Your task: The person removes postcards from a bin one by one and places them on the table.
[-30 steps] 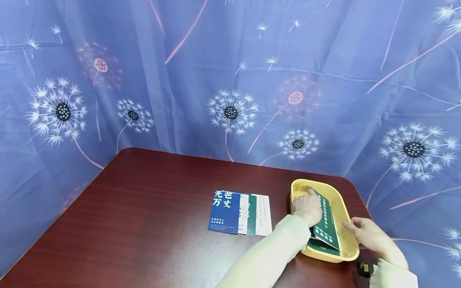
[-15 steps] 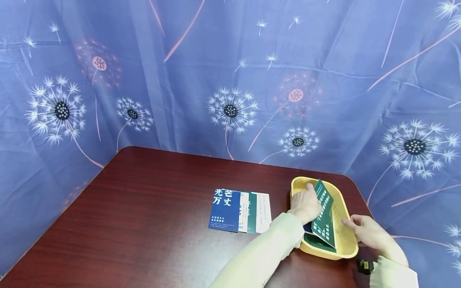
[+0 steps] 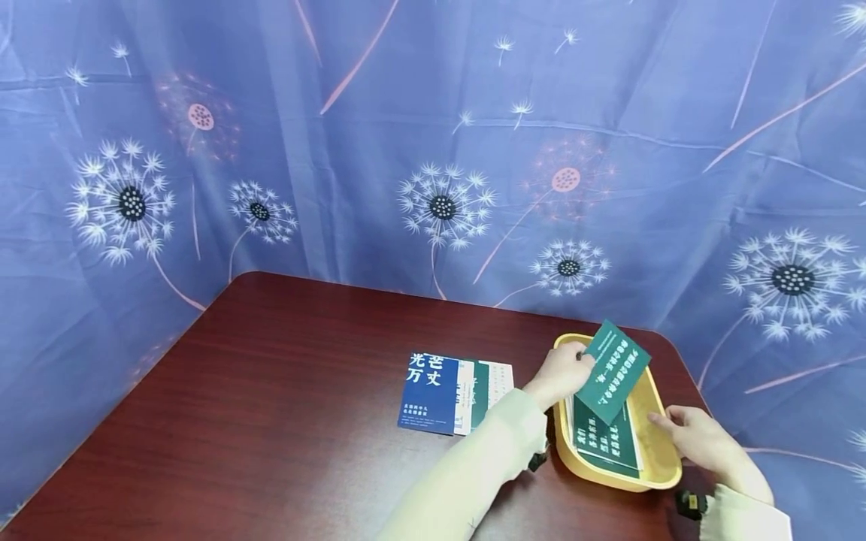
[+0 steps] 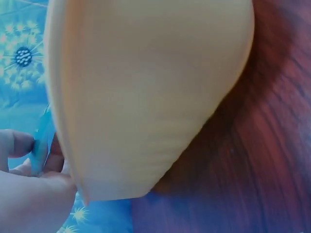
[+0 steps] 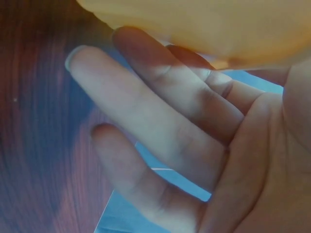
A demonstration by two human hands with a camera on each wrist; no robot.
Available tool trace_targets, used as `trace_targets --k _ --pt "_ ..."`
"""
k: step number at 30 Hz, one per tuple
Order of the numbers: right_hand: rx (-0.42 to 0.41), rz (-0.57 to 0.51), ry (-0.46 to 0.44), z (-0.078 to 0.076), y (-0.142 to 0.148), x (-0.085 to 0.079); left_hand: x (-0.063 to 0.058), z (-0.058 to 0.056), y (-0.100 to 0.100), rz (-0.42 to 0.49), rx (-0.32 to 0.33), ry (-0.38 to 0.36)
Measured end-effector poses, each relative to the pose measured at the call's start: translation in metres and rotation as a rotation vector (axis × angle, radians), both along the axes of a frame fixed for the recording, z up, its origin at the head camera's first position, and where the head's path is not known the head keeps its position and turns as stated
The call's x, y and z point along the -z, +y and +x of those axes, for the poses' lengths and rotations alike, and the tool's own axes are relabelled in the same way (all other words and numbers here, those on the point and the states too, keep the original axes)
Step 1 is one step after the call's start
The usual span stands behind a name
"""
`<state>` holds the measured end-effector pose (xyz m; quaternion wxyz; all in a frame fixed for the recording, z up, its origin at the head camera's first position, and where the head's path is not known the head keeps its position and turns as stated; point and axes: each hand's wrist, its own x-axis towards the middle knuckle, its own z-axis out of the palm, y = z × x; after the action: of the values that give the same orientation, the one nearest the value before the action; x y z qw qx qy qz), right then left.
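Observation:
In the head view a yellow plastic basket (image 3: 655, 454) stands at the table's right end. My left hand (image 3: 560, 373) pinches a green card (image 3: 614, 370) with white writing, holding it tilted over the basket's far half. The left wrist view has the basket's outer wall (image 4: 136, 97) in front, with thumb and fingers gripping the card's edge (image 4: 41, 151) beyond the rim. More green cards (image 3: 602, 443) lie in the basket. My right hand (image 3: 700, 436) holds the basket's right rim, thumb over it; in the right wrist view the fingers (image 5: 160, 116) reach below the basket.
Left of the basket, a blue card (image 3: 428, 397), a white-and-blue card (image 3: 464, 398), a green card (image 3: 479, 391) and a white card (image 3: 501, 382) lie overlapping in a row on the dark red table (image 3: 284, 406). A blue dandelion-print curtain (image 3: 352, 165) hangs behind.
My left hand has pulled the green card up out of the basket and turned it, uncovering other cards inside. The right hand keeps its hold on the rim.

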<state>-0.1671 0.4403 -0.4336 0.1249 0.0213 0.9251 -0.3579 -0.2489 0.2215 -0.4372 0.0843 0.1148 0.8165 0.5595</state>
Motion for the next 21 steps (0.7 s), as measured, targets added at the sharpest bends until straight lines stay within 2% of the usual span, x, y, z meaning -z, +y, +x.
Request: trace_targets --k 3,8,11,14,17,21 --pt "0.008 0.019 0.001 0.001 0.002 0.001 -0.001 0.001 -0.006 0.079 -0.005 -0.032" --pt "0.022 -0.040 -0.019 0.002 0.002 0.006 -0.007 0.005 -0.026 0.247 -0.003 -0.095" --pt "0.026 -0.036 -0.009 0.003 0.002 0.007 -0.007 0.007 -0.044 0.363 0.059 -0.133" --pt "0.023 0.007 0.016 0.003 0.001 0.007 -0.006 0.005 -0.066 0.426 0.155 -0.182" --pt "0.017 0.049 0.040 0.002 0.001 0.006 -0.005 0.003 -0.089 0.413 0.210 -0.234" --pt "0.005 0.084 0.075 0.001 0.002 0.003 0.000 0.002 -0.118 0.378 0.213 -0.277"
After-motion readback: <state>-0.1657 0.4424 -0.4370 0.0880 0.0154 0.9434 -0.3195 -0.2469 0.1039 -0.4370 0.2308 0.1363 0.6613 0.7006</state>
